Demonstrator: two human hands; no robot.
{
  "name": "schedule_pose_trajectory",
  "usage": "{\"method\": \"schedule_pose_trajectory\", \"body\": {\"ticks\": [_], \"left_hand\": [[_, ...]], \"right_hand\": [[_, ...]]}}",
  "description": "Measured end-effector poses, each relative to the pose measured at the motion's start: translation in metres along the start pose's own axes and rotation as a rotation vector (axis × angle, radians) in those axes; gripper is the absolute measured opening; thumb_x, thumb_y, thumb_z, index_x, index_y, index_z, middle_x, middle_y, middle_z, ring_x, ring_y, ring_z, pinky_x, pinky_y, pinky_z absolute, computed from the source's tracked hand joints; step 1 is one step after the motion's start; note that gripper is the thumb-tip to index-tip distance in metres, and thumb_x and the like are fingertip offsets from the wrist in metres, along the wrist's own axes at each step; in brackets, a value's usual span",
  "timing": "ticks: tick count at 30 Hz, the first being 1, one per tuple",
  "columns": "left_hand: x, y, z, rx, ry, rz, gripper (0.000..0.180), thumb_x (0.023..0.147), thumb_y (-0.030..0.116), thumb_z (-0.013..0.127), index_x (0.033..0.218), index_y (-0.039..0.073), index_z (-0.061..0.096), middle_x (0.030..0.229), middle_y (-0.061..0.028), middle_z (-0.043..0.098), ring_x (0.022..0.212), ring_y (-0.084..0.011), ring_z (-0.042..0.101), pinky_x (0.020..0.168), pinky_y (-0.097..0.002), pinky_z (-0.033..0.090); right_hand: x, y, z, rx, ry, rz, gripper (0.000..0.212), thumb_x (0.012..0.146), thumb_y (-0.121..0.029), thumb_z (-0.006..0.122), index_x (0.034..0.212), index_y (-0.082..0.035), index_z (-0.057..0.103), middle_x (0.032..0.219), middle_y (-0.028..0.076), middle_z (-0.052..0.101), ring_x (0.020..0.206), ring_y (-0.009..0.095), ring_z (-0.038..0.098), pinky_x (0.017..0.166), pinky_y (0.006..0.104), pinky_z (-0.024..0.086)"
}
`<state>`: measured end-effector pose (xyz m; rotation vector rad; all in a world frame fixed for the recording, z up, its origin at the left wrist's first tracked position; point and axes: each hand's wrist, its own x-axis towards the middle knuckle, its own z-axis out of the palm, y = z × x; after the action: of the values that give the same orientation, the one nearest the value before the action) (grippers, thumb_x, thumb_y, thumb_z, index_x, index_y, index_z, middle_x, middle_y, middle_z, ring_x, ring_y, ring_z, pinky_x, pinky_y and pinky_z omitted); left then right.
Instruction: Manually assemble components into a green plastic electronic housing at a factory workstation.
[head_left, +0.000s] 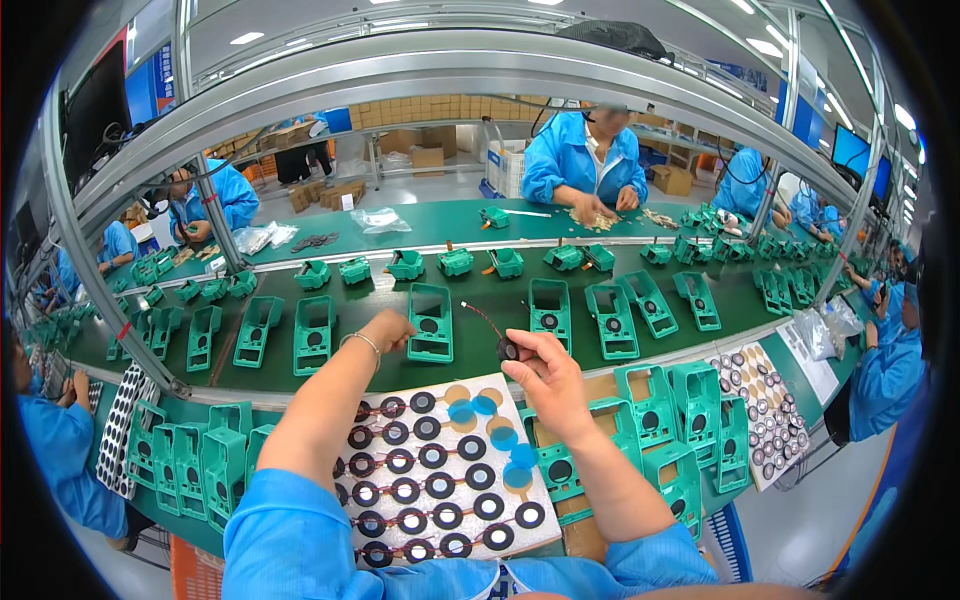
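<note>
Two hands up: right hand (545, 372) pinches a small black round part (508, 349) with wires, left hand (388, 329) curls closed touching a green fixture (431, 322) on the belt.

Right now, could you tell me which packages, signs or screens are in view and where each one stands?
Brown cardboard boxes: stacked on the floor beyond the far bench.
Clear plastic bags: lying crumpled on the far green bench, left of centre.
Dark flat screen: mounted upper left, rectangular, switched off.
Lit blue screen: upper right, rectangular.
Blue wall sign: upper left, upright.
</note>
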<state>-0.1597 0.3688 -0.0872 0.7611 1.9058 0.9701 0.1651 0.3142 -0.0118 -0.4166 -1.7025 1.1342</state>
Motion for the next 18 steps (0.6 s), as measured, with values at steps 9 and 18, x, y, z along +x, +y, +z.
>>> {"method": "schedule_pose_trajectory", "body": {"ticks": [9,18], "left_hand": [[-0.186,0.03,0.015,-0.299,-0.373,0.191,0.022,0.079,0.002,0.063,0.098,0.001,0.052,0.076,-0.003,0.057,0.057,-0.008,0.053,0.048,-0.02,0.046],[-0.247,0.011,0.03,-0.407,-0.4,0.318,0.033,0.079,0.009,0.066,0.105,0.002,0.048,0.079,-0.0027,0.056,0.064,-0.0101,0.057,0.057,-0.0226,0.054]], "right_hand": [[-0.004,-0.022,0.009,-0.622,0.021,-0.512,0.035,0.066,-0.002,0.071,0.1,-0.006,0.062,0.102,0.007,0.061,0.091,0.026,0.051,0.073,0.0324,0.048],[-0.011,-0.02,0.021,-0.705,-0.15,-0.581,0.032,0.065,-0.003,0.071,0.096,-0.011,0.067,0.104,0.003,0.062,0.092,0.026,0.049,0.073,0.0341,0.047]]}}
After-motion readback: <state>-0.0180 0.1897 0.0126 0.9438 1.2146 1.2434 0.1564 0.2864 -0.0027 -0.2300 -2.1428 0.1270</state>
